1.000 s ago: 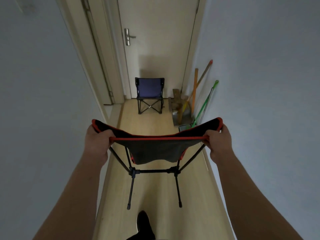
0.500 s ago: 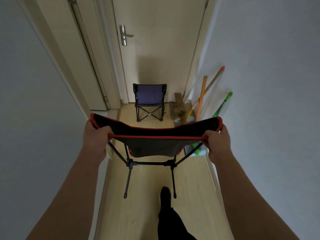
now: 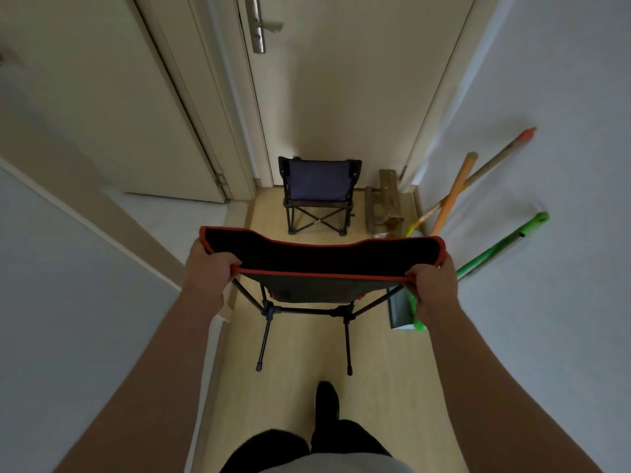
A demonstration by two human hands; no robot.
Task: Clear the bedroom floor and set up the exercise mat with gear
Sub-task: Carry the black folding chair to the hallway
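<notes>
I carry a black folding camp chair with red trim in front of me, its thin metal legs hanging above the wooden hallway floor. My left hand grips the chair's left top corner. My right hand grips the right top corner. A second small folding chair with a dark blue seat stands on the floor ahead, against a closed door. No exercise mat is in view.
The hallway is narrow, with walls close on both sides. A closed door ends it, and another door stands at the left. Broom and mop handles and a green-handled tool lean on the right wall beside a small wooden stool.
I have walked forward down the hallway with the chair held in both hands. The blue chair, the door and the leaning handles are now closer.
</notes>
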